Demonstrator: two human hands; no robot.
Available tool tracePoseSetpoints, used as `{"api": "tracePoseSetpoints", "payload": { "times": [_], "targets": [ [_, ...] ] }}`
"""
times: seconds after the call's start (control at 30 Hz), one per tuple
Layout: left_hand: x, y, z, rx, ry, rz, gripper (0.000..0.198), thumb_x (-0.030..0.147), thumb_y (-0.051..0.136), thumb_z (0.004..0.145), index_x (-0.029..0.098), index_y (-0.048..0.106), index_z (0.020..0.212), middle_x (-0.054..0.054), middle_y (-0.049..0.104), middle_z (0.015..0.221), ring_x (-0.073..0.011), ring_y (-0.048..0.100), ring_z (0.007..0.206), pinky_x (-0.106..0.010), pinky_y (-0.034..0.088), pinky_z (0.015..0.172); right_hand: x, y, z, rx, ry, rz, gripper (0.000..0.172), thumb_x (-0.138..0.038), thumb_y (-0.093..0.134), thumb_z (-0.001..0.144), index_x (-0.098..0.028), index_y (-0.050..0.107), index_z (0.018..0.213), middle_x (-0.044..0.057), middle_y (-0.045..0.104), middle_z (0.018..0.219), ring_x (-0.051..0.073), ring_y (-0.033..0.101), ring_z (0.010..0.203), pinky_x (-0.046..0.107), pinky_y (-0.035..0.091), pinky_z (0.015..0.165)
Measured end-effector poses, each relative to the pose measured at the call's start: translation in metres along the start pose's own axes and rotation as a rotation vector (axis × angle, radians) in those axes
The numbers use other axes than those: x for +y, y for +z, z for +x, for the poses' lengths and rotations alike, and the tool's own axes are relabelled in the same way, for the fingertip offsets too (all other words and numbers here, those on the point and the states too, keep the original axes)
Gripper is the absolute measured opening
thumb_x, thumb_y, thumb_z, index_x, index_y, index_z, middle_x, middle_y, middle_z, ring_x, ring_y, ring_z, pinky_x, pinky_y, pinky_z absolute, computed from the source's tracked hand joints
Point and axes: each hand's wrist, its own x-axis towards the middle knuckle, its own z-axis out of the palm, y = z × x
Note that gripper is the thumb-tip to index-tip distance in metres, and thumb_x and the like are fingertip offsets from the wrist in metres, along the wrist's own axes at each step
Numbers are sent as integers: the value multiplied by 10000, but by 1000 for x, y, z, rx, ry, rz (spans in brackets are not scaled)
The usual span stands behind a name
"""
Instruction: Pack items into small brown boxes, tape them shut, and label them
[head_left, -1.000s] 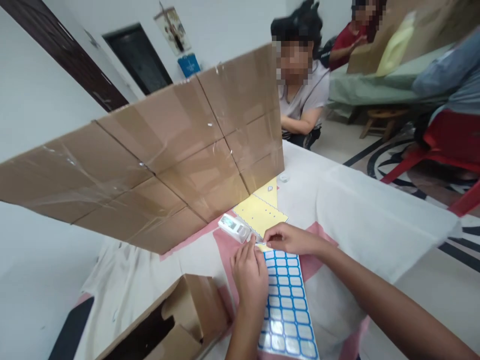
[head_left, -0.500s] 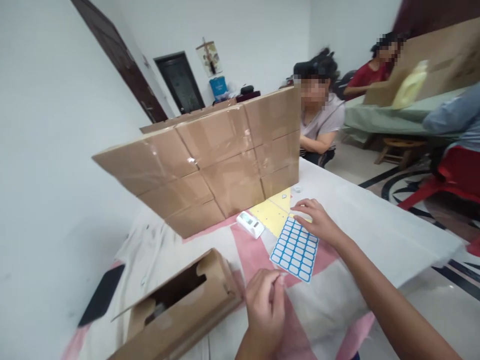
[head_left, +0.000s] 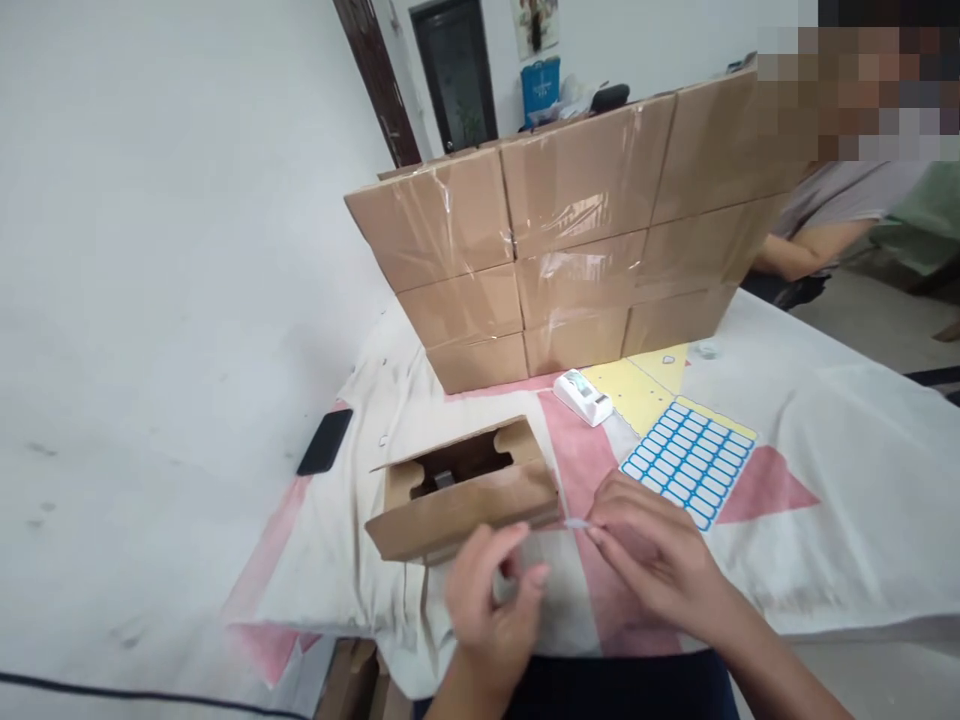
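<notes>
My right hand pinches a small whitish slip between thumb and fingertips; it is too small to tell its kind for certain. Facing it, my left hand has thumb and forefinger apart, with nothing visible between them. Just beyond my right hand lies a sheet of blue-bordered blank labels, its near corner hidden by the hand. Past my left hand stands an open cardboard box, with a greyish item partly visible in its dark inside.
A wall of taped cardboard boxes stands across the table's back. Before it lie a white device with a small screen and a roll of clear tape. A black phone rests at left. A person sits behind, right.
My right hand has come from the label sheet toward my left and now pinches the whitish slip. My left fingers, pinched before, have parted. The view has turned left and down.
</notes>
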Motion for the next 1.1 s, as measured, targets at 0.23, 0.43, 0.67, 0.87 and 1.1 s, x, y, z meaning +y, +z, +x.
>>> {"api": "tracePoseSetpoints", "payload": {
  "times": [0.23, 0.43, 0.67, 0.87, 1.1],
  "targets": [
    [-35, -66, 52, -45, -61, 649, 184, 320, 687, 889, 253, 692, 1061, -60, 658, 1048, -248, 578, 1021, -413, 391, 883, 16, 25, 71, 95, 33, -51, 113, -227, 529, 1010, -263, 631, 1045, 64, 685, 1226, 253, 615, 1207, 429, 468, 1043],
    [-35, -59, 56, -110, -192, 638, 173, 335, 635, 928, 291, 669, 1092, -5, 708, 1076, -231, 620, 1038, -408, 289, 856, 33, 56, 91, 80, 105, 21, 155, -267, 484, 1036, -227, 633, 1022, 65, 725, 1045, 227, 678, 1004, 365, 513, 903],
    [-38, -54, 65, -107, -256, 497, 249, 286, 633, 921, 305, 598, 1166, 46, 756, 1006, -185, 689, 901, -408, 291, 901, 43, 62, 80, 171, 106, 142, 139, -290, 511, 1035, -233, 637, 1046, 59, 717, 1022, 220, 678, 1020, 361, 522, 916],
    [-35, -52, 68, -78, -304, 417, 174, 302, 608, 935, 286, 604, 1108, 25, 747, 949, -184, 657, 864, -392, 370, 893, 46, 61, 75, 166, 107, 160, 139, -247, 519, 1030, -247, 646, 1087, 60, 710, 1062, 219, 667, 1063, 377, 519, 949],
    [-44, -43, 69, -76, -301, 446, 191, 268, 601, 935, 287, 595, 1126, 50, 749, 953, -169, 684, 850, -397, 317, 900, 50, 58, 68, 150, 66, 128, 150, -199, 521, 1017, -251, 642, 1090, 65, 715, 1082, 219, 664, 1090, 391, 535, 948]
  ]
}}
